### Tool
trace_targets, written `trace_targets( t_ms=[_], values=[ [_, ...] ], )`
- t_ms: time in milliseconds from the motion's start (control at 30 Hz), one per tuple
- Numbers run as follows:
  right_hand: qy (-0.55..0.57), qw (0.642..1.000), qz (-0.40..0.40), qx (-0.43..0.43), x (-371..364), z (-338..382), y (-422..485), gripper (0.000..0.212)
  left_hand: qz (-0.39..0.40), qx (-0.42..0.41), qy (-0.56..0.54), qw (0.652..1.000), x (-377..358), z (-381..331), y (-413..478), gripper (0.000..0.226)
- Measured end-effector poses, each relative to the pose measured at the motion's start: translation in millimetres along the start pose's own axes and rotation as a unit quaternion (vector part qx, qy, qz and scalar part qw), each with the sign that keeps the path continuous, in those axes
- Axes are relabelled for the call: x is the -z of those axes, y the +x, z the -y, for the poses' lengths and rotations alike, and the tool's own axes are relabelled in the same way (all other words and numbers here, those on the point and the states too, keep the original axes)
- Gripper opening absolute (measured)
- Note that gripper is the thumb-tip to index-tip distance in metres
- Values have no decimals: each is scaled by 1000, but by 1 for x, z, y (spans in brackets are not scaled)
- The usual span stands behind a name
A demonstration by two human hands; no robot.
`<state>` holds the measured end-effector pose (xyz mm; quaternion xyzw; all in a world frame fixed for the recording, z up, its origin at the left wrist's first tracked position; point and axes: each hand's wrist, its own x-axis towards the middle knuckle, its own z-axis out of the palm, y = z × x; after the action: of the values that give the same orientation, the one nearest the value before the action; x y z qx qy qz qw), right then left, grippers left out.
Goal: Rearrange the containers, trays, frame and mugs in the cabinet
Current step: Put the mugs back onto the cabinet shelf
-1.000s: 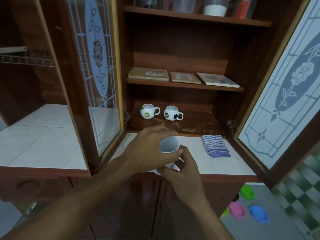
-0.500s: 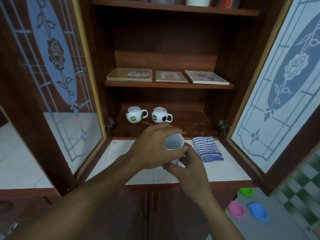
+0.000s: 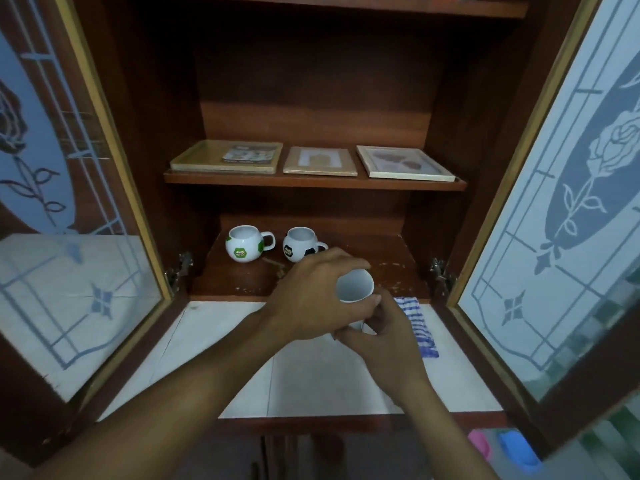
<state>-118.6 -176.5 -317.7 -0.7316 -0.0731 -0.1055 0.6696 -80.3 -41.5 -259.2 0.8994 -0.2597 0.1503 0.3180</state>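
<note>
I see the white mug (image 3: pixel 355 288) held above the tiled counter (image 3: pixel 311 375), in front of the lowest shelf (image 3: pixel 388 275). My left hand (image 3: pixel 311 299) grips its rim from the left; my right hand (image 3: pixel 384 337) holds it from below.

We see two mugs on the bottom shelf, far left: one mug (image 3: pixel 243 244) left of the other (image 3: pixel 300 244). Above, three frames (image 3: pixel 320 161) lie side by side. Near them, over the counter (image 3: pixel 311 379), both hands hold a cup (image 3: pixel 355 288); a cloth (image 3: pixel 420 323) lies right.
</note>
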Motion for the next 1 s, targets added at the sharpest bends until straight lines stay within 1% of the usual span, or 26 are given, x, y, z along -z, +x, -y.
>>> trace_targets(
  t_ms=[167, 367, 600, 800, 933, 1000],
  values=[
    [-4, 1000, 17, 6, 20, -12, 26, 53, -10, 9, 7, 1000, -18, 0, 25, 50],
    [-8, 1000, 22, 3, 30, -26, 55, 53, -6, 1, -8, 1000, -33, 16, 52, 58],
    [-15, 1000, 8, -10, 33, -42, 89, 45, -8, -35, -42, 998, -49, 42, 87, 48],
    [24, 999, 1, -21, 39, -52, 116, 44, 22, -51, -32, 998, -62, 60, 119, 56],
    [15, 999, -4, -36, 45, -69, 144, 46, 33, -53, -54, 997, -74, 75, 143, 56],
    [16, 999, -7, -36, 49, -76, 156, 44, 36, -52, -54, 997, -80, 81, 155, 51]
  ],
)
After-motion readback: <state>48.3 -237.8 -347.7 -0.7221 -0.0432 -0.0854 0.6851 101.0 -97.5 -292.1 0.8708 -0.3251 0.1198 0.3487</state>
